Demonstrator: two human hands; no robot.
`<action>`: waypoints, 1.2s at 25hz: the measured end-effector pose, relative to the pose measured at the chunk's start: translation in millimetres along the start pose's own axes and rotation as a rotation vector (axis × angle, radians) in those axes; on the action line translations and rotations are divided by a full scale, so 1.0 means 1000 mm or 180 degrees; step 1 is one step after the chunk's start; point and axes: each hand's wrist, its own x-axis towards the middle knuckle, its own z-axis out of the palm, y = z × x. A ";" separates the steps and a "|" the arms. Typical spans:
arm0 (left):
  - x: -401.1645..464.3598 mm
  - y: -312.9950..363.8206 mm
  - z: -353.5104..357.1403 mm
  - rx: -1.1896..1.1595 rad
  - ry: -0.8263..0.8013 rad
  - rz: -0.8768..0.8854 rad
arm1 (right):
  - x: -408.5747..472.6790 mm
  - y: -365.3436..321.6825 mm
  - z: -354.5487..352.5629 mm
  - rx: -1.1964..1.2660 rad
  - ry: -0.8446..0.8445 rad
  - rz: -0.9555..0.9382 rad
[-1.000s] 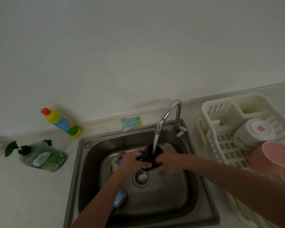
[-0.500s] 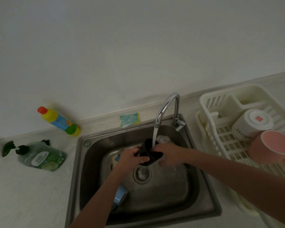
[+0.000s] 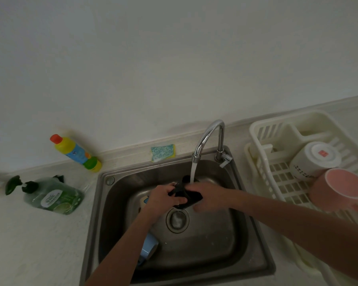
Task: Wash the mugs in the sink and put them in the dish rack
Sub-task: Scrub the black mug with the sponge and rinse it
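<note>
Hands [image 3: 186, 198] gripping black mug [image 3: 187, 196], mostly hidden, under running water

Both forearms are bare, no sleeves visible up to the frame edge. The left hand [image 3: 165, 198] and right hand [image 3: 210, 196] wear no gloves, rings or watch.

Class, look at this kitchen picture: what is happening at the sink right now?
A person is washing a black mug under water running from the faucet. The left hand and right hand both grip it over the sink. A blue mug lies in the sink, not yet racked. The dish rack already holds a white mug and a pink mug.
</note>
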 end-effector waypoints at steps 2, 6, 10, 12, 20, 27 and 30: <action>0.003 0.000 0.001 -0.0029 0.0041 -0.0034 | 0.002 0.004 -0.008 0.0003 0.0045 0.0046; 0.009 -0.001 0.002 -0.0037 0.0039 -0.0024 | 0.000 -0.002 -0.010 -0.0284 -0.0387 -0.0030; 0.009 0.001 0.000 -0.0324 0.0001 -0.0052 | 0.002 0.007 -0.020 -0.0111 -0.0301 -0.0024; 0.008 0.001 -0.001 -0.0288 -0.0039 -0.0041 | 0.002 0.003 -0.019 -0.0263 -0.0661 -0.0023; 0.002 0.000 -0.001 -0.0214 -0.0098 0.0113 | 0.001 0.000 -0.021 0.0014 -0.0699 -0.0038; -0.007 0.004 -0.003 -0.0254 -0.0002 0.0064 | -0.001 0.001 -0.016 0.0018 -0.0763 -0.0081; -0.010 0.004 -0.002 -0.0316 0.0042 0.0068 | 0.001 -0.004 -0.011 0.0170 -0.0169 -0.0054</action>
